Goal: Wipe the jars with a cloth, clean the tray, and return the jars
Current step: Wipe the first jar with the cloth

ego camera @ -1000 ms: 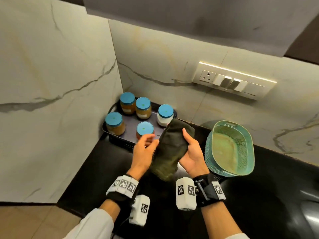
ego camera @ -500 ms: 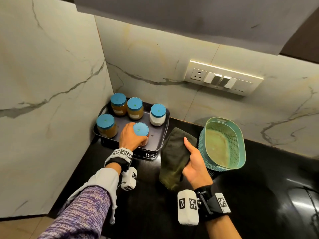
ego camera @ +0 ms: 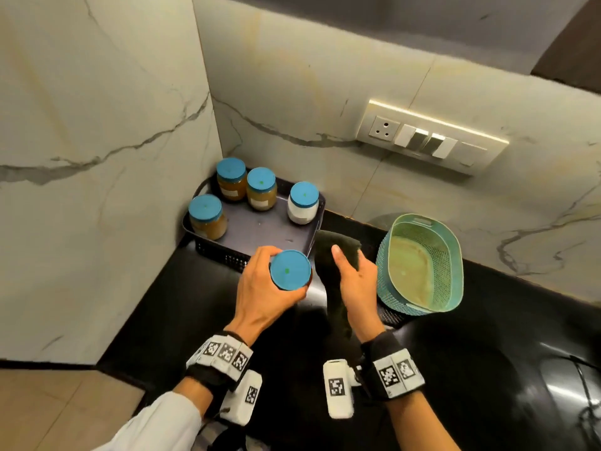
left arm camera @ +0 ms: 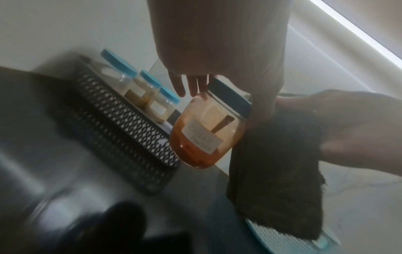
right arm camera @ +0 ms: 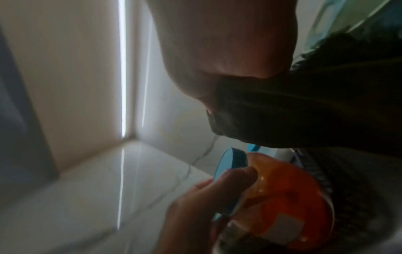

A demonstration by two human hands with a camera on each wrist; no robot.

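The jar (left arm camera: 204, 132) is clear glossy glass or plastic with a smooth blue plastic lid (ego camera: 290, 270) and paper label (left arm camera: 202, 137). The cloth (left arm camera: 276, 171) is dark, napped fabric. The tray (ego camera: 260, 227) has perforated plastic walls; the countertop (ego camera: 487, 336) is polished black stone.

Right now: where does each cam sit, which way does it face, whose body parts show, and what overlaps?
Head: high, facing forward and down at the counter corner; shows left hand, right hand, both forearms.
Left wrist: under the left hand, looking along its fingers at the held jar and tray.
Right wrist: along the right hand gripping the cloth; left-hand fingers show too.
Shared: all three show the held jar and cloth.
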